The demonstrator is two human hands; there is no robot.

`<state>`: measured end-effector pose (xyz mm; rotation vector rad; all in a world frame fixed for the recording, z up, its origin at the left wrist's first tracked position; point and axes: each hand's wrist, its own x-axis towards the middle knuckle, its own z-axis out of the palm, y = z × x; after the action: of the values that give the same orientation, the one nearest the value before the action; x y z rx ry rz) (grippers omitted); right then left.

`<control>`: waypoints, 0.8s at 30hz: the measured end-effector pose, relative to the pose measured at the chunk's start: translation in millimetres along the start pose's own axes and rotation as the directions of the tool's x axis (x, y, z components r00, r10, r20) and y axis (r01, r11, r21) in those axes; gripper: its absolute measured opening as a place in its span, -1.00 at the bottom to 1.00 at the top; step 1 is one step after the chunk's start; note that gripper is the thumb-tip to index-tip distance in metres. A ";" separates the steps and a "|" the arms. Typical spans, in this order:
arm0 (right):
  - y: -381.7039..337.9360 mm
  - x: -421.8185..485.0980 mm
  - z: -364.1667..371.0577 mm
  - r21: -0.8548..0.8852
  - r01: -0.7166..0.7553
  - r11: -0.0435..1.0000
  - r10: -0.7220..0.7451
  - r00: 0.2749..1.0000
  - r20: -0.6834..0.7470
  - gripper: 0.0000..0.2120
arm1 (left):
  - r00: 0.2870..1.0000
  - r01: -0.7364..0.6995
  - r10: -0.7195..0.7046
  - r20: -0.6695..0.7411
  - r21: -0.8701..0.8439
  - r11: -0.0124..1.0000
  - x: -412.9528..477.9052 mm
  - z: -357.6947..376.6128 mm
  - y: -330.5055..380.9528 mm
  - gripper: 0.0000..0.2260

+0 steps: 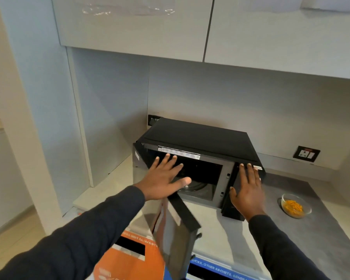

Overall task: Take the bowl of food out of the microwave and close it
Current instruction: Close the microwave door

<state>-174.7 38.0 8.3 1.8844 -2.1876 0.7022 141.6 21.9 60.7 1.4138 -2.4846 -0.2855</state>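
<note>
A black microwave [202, 136] stands on the grey counter [291, 229], its door [176, 237] swung open toward me on the left hinge. Its cavity is dark, with only the glass turntable [192, 186] showing. A glass bowl [295, 206] of orange food sits on the counter to the right of the microwave. My left hand [164, 178] is spread flat, fingers apart, over the top edge of the door in front of the cavity. My right hand [249, 188] lies flat on the microwave's control panel, holding nothing.
Upper cabinets [190, 27] hang above the counter. A wall socket [306, 154] sits behind the bowl at the right. Orange and blue waste bins [129, 259] stand below the counter's front edge, under the open door. A tall panel closes the left side.
</note>
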 end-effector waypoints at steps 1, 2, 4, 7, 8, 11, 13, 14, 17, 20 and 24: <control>2.0 0.8 -1.4 0.012 0.008 1.000 -0.008 1.000 -0.010 -0.20 | 1.000 -0.024 0.024 -0.011 0.011 1.000 8.7 3.9 5.8 -0.10; 4.7 1.3 -3.5 0.020 0.018 1.000 -0.018 1.000 -0.020 -0.23 | 0.999 -0.047 0.047 -0.017 0.029 0.998 18.1 7.4 11.2 -0.08; 9.1 2.4 -6.9 0.035 0.040 0.999 -0.038 0.998 -0.052 -0.30 | 0.996 -0.084 0.086 -0.021 0.071 0.994 36.9 13.9 19.6 -0.06; 14.7 5.7 -16.1 0.068 0.074 0.995 -0.068 0.994 -0.082 -0.41 | 0.993 -0.114 0.117 -0.015 0.135 0.984 66.0 19.0 29.3 -0.05; 15.2 6.2 -18.5 0.080 0.079 0.994 -0.072 0.994 -0.084 -0.45 | 0.993 -0.117 0.120 -0.009 0.148 0.982 74.8 19.8 31.0 -0.04; 20.3 9.2 -26.2 0.147 0.077 0.986 -0.062 0.993 -0.103 -0.55 | 0.992 -0.125 0.125 0.010 0.164 0.978 102.2 19.7 36.6 0.04; 23.2 10.0 -29.0 0.178 0.064 0.982 -0.045 0.993 -0.105 -0.57 | 0.993 -0.117 0.116 0.017 0.169 0.979 117.7 20.2 37.6 0.09; 24.8 10.2 -29.4 0.192 0.060 0.980 -0.039 0.993 -0.107 -0.57 | 0.994 -0.111 0.109 0.021 0.172 0.979 125.2 21.0 37.6 0.10; 26.4 11.1 -27.1 0.221 0.059 0.973 -0.034 0.992 -0.118 -0.58 | 0.997 -0.083 0.081 0.017 0.197 0.977 141.1 24.3 35.5 0.10; 30.1 12.1 -19.5 0.258 0.077 0.963 -0.040 0.989 -0.145 -0.53 | 0.999 -0.050 0.051 0.001 0.222 0.974 155.8 27.2 35.2 0.06; 38.9 -2.2 11.6 0.351 0.029 0.936 0.031 0.986 -0.165 -0.13 | 0.998 -0.056 0.064 -0.026 0.243 0.968 164.3 31.2 32.2 0.06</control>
<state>-209.9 38.2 -12.0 1.8925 -2.0634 1.2788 25.1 -102.3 62.8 1.4143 -2.5999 0.0566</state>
